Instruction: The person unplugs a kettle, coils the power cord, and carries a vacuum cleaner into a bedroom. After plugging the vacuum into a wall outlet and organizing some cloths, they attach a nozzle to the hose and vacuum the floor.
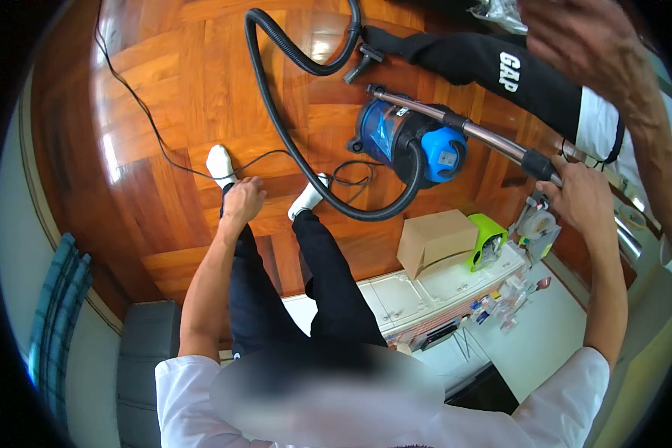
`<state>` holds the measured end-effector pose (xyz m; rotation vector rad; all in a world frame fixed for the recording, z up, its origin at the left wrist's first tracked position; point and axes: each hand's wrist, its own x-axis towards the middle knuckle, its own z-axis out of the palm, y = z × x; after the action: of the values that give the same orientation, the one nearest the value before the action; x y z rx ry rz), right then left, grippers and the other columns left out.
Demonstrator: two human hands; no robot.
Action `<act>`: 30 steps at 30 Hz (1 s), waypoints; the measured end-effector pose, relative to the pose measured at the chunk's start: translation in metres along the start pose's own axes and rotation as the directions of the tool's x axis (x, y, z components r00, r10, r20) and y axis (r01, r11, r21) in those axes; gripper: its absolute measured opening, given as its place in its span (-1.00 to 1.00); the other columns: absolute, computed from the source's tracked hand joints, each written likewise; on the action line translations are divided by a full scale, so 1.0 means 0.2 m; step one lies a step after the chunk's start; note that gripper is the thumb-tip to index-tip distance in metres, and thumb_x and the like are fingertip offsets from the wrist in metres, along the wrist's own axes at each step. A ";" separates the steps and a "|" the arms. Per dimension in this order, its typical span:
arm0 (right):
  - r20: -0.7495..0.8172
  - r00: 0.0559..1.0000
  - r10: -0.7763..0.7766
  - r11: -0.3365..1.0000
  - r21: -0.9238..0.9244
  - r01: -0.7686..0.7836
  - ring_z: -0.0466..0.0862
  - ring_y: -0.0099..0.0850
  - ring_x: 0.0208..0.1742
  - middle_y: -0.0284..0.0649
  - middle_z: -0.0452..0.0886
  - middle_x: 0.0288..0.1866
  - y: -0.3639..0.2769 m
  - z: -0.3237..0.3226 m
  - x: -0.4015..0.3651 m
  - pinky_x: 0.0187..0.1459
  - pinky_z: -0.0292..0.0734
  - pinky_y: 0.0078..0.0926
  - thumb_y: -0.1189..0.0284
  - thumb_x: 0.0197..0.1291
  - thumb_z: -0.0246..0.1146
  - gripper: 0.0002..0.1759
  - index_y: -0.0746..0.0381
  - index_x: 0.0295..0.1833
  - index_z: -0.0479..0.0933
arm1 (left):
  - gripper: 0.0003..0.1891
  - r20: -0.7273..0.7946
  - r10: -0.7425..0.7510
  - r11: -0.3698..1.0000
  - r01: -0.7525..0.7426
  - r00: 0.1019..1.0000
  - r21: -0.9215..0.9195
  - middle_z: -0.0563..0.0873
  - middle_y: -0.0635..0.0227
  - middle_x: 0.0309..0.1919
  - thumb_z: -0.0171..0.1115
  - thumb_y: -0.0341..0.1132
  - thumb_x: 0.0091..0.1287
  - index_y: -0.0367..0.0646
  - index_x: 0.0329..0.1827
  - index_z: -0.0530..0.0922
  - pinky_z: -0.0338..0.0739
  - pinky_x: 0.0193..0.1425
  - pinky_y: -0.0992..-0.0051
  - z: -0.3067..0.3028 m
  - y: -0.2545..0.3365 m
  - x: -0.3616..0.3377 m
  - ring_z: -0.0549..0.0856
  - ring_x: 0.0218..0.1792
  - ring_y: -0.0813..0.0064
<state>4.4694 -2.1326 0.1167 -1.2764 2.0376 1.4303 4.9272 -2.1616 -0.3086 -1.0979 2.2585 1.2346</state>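
Note:
My right hand (pixel 581 196) is wrapped round the metal vacuum wand (pixel 500 143) near its black joint. The wand slants across a blue and black canister vacuum cleaner (pixel 396 138) on the wooden floor. From the canister a black ribbed hose (pixel 276 119) loops left and up. My left hand (pixel 244 200) hangs over my left leg, its fingers curled; what is inside them, if anything, is hidden. Just beyond it, a thin black cord (pixel 157 134) runs over the floor near my white-socked foot (pixel 220 164).
At upper right is another person, with a blurred raised hand (pixel 582 37) and black trousers (pixel 455 56). A dark floor nozzle (pixel 362 63) lies by that person's foot. A cardboard box (pixel 437 243) and a green container (pixel 487 240) stand on a white cabinet (pixel 384 302).

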 end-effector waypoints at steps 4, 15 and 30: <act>-0.042 0.999 -0.026 0.999 -0.027 0.025 0.76 -0.03 -0.24 0.03 0.72 -0.30 -0.08 -0.06 -0.01 -0.14 0.64 -0.12 0.14 0.21 0.39 -0.53 0.28 0.07 0.62 | -0.73 -0.051 -0.126 0.992 0.125 0.991 -0.022 0.72 0.05 -0.10 0.29 -0.23 0.29 -0.16 -0.03 0.61 0.58 0.06 0.09 -0.02 -0.19 -0.13 0.70 -0.04 -0.02; -0.090 0.994 -0.068 0.997 -0.054 0.063 0.76 -0.05 -0.30 -0.03 0.72 -0.37 -0.09 -0.06 0.00 -0.20 0.66 -0.13 0.10 0.22 0.37 -0.55 0.26 -0.01 0.62 | -0.74 -0.089 -0.245 0.946 0.218 0.965 -0.240 0.75 0.02 -0.15 0.24 -0.22 0.34 -0.16 0.00 0.61 0.60 0.02 0.12 0.05 -0.28 -0.32 0.73 -0.08 -0.02; -0.160 0.981 -0.107 0.982 -0.170 0.080 0.76 -0.12 -0.38 -0.07 0.72 -0.43 -0.20 -0.06 -0.09 -0.31 0.65 -0.21 0.18 0.17 0.43 -0.61 0.23 -0.07 0.53 | -0.74 -0.047 -0.311 0.906 0.281 0.949 -0.316 0.76 0.03 -0.19 0.22 -0.21 0.37 -0.13 0.01 0.63 0.60 0.02 0.12 0.01 -0.37 -0.43 0.73 -0.07 -0.04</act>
<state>4.5138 -2.1389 0.1118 -1.5893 1.9675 1.5168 5.0379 -2.1433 -0.2993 -1.5795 1.9059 1.4558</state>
